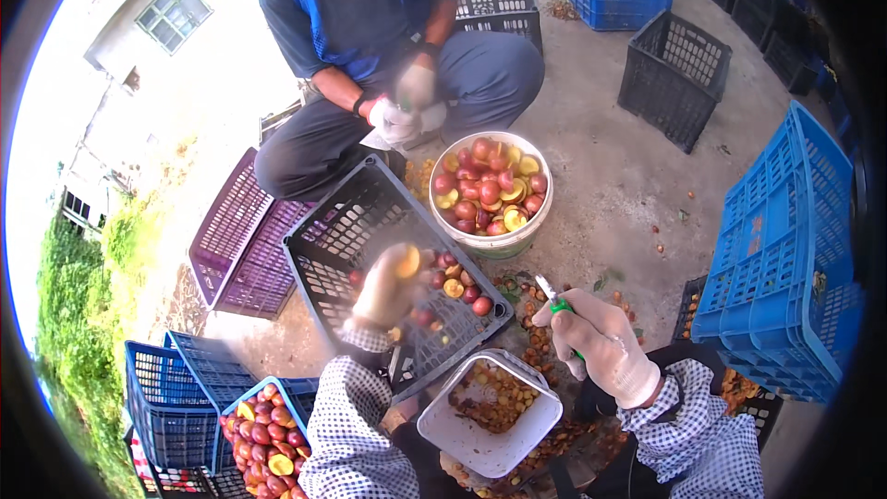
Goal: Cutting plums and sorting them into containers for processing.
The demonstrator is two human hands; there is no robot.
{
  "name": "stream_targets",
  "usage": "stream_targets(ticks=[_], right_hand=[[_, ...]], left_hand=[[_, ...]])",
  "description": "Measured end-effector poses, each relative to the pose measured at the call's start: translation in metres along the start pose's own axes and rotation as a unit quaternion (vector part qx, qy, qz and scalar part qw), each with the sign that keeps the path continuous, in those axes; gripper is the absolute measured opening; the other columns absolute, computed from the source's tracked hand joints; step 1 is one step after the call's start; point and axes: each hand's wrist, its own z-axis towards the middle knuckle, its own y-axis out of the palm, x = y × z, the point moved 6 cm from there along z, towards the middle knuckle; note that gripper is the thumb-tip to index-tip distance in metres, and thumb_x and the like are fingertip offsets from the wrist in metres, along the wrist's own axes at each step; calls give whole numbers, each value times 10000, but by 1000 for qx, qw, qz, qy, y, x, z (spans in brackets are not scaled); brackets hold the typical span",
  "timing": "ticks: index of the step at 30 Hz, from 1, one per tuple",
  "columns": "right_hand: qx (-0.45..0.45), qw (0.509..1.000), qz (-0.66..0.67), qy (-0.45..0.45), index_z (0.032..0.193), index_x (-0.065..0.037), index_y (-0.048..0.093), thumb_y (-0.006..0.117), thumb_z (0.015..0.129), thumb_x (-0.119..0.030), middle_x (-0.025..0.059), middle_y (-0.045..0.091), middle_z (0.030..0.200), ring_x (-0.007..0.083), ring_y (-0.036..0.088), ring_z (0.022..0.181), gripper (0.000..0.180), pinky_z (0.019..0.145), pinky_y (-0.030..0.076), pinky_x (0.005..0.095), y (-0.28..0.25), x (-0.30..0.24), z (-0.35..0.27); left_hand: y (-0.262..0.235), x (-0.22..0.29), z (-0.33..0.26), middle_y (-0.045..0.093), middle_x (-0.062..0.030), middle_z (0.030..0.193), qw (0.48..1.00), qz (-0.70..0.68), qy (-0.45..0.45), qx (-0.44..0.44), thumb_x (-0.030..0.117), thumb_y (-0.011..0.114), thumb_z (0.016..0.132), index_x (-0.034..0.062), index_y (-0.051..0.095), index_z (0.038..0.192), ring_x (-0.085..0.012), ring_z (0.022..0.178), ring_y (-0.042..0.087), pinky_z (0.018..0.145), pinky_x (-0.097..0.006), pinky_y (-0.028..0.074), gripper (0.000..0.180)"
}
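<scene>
White plastic sits nearest you: a square tub (488, 411) between your knees, its floor scattered with brownish pits, placed right under your hands so waste can drop straight down. Just left of it, near your left elbow, a blue crate (263, 439) holds whole and halved red-and-yellow fruit within easy reach.

Your right hand (605, 344), gloved in white, is closed around a green-handled knife (557, 300) whose short blade points up and away from you, kept clear of your other hand. Your left hand (388, 288), also gloved, curls its fingers around a halved fruit (407, 261), cut yellow face turned up; it hovers over the tilted black crate (333, 231), whose low right corner gathers a handful of fruit pieces because of the slope. More pits litter the concrete floor (628, 185) between the tub and the crate.

Beyond the black crate stands a round white bucket (492, 245) heaped with halved fruit, set between you and the person opposite so that both can reach it. That person crouches at the far side, gloved hands (405, 106) together over something small; what they grip you cannot tell. A purple crate (236, 240) lies at the left, and black and blue crates stand far right.
</scene>
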Motion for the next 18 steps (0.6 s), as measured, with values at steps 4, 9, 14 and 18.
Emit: stream_targets(ticks=[4,9,14,18], right_hand=[[35,984,-113,-134,1039,-34,635,548,988,-504,13,524,641,104,488,536,481,520,379,245,7,-12,0],[123,880,-305,-343,1027,-30,612,540,1005,-394,129,613,738,285,627,660,372,596,477,373,8,-32,-15],[146,806,-484,-308,915,-61,570,631,941,-305,163,630,748,371,653,678,253,560,517,439,27,-27,-22],[144,796,-503,-305,892,-65,556,645,922,-292,155,633,748,364,657,655,245,546,527,448,34,-19,-23]], left_hand=[[92,30,-51,639,-71,957,989,59,110,-82,395,438,1047,2,553,1219,-111,671,616,580,-205,526,445],[167,18,-95,618,-16,897,969,184,159,-43,442,303,1076,6,620,1198,-59,721,550,556,-162,384,553],[169,-14,-105,632,-2,855,968,183,144,98,436,402,1041,63,676,1099,-47,630,539,524,-188,403,467],[148,-38,-86,634,-35,858,972,64,210,82,461,398,1037,45,657,987,-99,718,585,617,-222,452,493]])
